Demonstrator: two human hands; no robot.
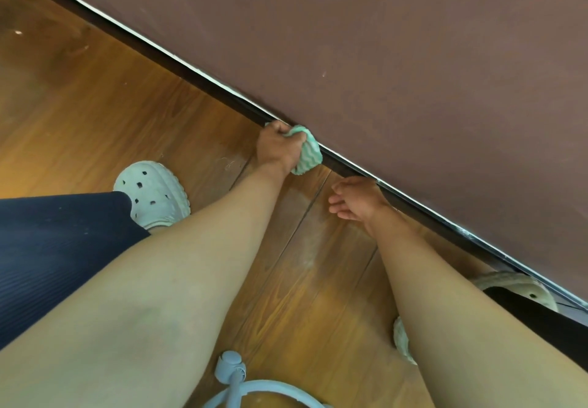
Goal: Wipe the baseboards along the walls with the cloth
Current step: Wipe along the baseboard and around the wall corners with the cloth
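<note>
Left forearm [222, 232] stretches to the baseboard [191, 78]. Left hand [278, 148] has its fingers clamped round the bunched green cloth [307, 150], which is pressed against the baseboard, likely for scrubbing pressure. Right hand [356, 201] is just beside the baseboard, fingers loose and apart, holding nothing, probably for balance.

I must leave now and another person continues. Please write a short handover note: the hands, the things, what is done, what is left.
Left hand grips the green cloth, pressed on the dark baseboard.
Right hand is open, empty, beside the cloth, near the baseboard.
Done: wiping is under way; which stretch is already clean cannot be told.
Left: continue along the wall.
</note>
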